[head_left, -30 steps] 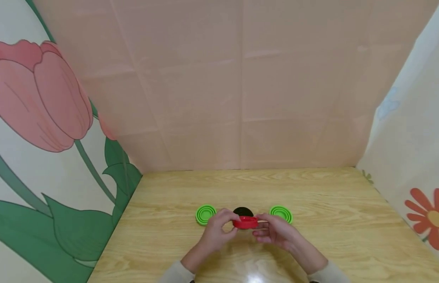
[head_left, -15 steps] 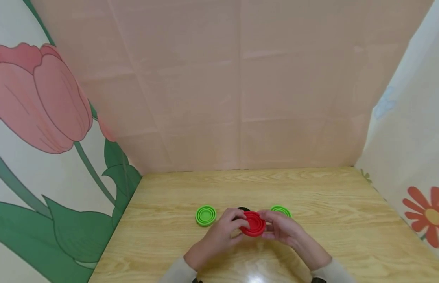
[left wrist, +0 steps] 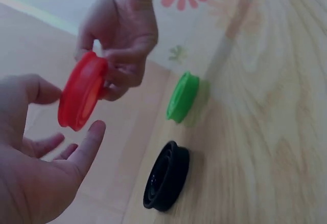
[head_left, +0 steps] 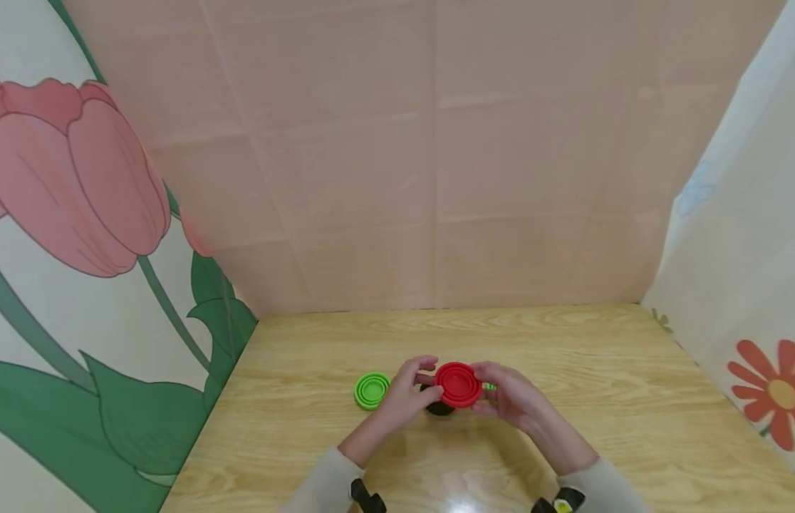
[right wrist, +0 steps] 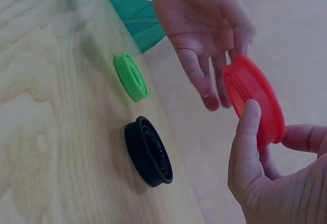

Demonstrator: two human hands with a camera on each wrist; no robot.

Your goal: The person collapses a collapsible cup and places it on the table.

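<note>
A red collapsible cup, folded flat into rings, is held up off the table between both hands. My right hand pinches its edge, thumb on one face and fingers on the other side in the right wrist view. My left hand is spread beside the cup; one fingertip meets its rim, while the thumb stands apart from it. Below lies a black folded cup, partly covered by the red one in the head view. A green folded cup lies left of it.
Another green folded cup lies on the right, mostly hidden behind my right hand in the head view. The wood-grain table meets a pinkish sheet at the back. Flower-printed panels stand at both sides.
The red cup has turned from nearly edge-on to facing the head camera, and has risen slightly. My left fingers have loosened and spread from it. Both hands shifted a little.
</note>
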